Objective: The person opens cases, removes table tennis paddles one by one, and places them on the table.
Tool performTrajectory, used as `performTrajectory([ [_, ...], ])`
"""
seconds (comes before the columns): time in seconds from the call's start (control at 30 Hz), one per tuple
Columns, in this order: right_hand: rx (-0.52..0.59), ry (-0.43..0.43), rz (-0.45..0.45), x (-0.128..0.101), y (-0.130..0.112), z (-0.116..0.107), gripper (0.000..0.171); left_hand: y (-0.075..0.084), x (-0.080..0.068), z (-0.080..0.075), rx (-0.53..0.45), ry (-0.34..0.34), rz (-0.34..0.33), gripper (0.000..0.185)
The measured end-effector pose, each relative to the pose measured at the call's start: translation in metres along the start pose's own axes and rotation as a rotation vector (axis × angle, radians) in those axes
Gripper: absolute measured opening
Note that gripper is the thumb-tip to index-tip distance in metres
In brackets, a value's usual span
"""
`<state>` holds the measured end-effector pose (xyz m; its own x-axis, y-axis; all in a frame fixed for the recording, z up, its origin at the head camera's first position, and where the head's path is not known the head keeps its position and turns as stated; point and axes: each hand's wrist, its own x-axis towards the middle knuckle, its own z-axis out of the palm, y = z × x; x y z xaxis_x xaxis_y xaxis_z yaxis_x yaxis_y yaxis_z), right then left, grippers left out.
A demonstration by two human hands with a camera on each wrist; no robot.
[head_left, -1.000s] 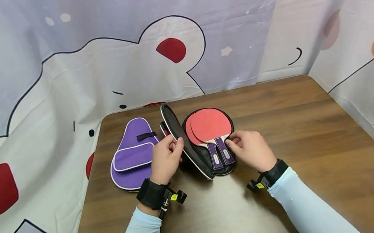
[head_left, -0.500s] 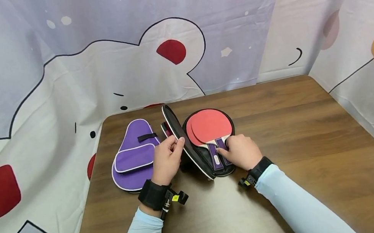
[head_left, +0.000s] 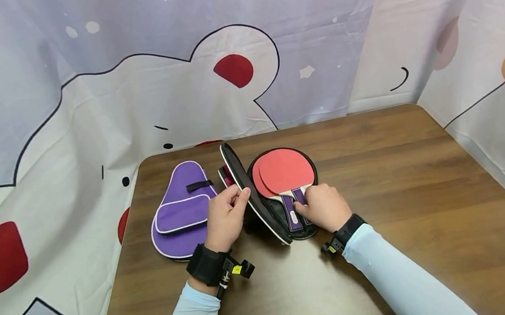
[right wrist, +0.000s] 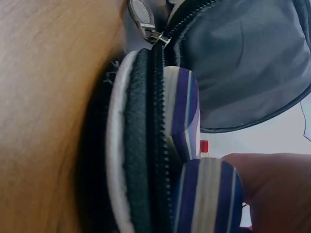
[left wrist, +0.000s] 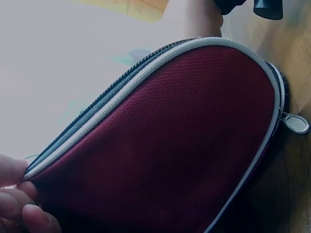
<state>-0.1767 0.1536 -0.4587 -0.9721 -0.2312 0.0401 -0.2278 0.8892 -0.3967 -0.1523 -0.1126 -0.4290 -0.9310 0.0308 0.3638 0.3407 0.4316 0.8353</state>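
A zippered paddle case lies opened, its black-lined lid (head_left: 252, 199) tilted up on the left. In the left wrist view the lid's outside is a maroon fabric face (left wrist: 165, 126) with white piping. My left hand (head_left: 225, 217) pinches the lid's edge between thumb and fingers. Two red table tennis paddles (head_left: 288, 170) overlap inside the case, handles toward me. My right hand (head_left: 328, 207) grips the right paddle's purple handle (head_left: 299, 195); the hand covers much of it. Beside it lies the other paddle's handle (head_left: 292, 214). Striped handle ends (right wrist: 209, 194) stick up past the zipper teeth in the right wrist view.
To the left of the case, a purple paddle case (head_left: 182, 241) with white trim, a front pocket and a black strap lies on the wooden table (head_left: 424, 184). A metal zipper pull (left wrist: 296, 124) hangs at the maroon lid's edge. A printed curtain (head_left: 171, 99) stands behind the table.
My right hand has moved left from the case's right edge onto the right paddle's handle and grips it. My left hand still holds the lid up, almost unmoved.
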Motion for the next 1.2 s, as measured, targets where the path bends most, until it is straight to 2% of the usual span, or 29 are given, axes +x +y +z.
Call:
performTrajectory([
  [0.23, 0.004, 0.038, -0.01, -0.003, 0.002, 0.002, 0.053, 0.0, -0.002, 0.002, 0.0, 0.005, 0.033, 0.043],
  [0.57, 0.006, 0.086, 0.0, -0.006, 0.006, -0.002, 0.046, 0.004, -0.002, 0.002, 0.001, 0.0, 0.031, 0.043],
  [0.8, 0.0, 0.115, 0.0, -0.006, 0.013, -0.004, 0.049, 0.003, -0.003, 0.002, 0.003, 0.003, 0.032, 0.044],
  [1.03, -0.017, 0.144, -0.017, -0.006, 0.021, -0.008, 0.049, 0.005, -0.003, 0.001, -0.009, 0.016, 0.0, 0.042],
  [1.2, -0.03, 0.14, 0.003, -0.005, 0.028, -0.011, 0.049, 0.005, -0.003, -0.001, -0.014, 0.025, 0.012, 0.043],
])
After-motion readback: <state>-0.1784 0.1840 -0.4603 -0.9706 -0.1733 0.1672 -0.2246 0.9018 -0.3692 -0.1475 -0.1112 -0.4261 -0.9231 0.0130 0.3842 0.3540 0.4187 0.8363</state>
